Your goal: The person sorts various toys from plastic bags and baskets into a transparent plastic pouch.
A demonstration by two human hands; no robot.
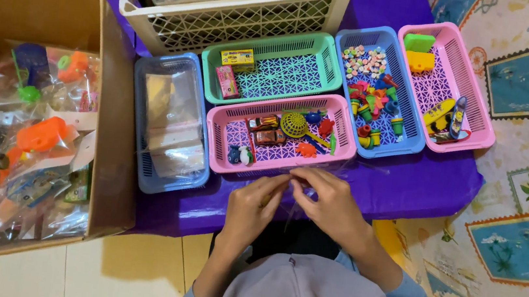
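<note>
A large brown cardboard box is set at the left edge, open at the top and filled with clear plastic packets of toys in orange, green and blue. In the green basket at the far middle, a small yellow box is laid beside a narrow pink box. Clear, shiny flat packets are stacked in the blue basket just right of the cardboard box.

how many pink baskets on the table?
2. One pink basket sits just beyond the left hand and right hand, holding small toys. The other pink basket is at the far right, beside a blue one. None seems hidden.
</note>
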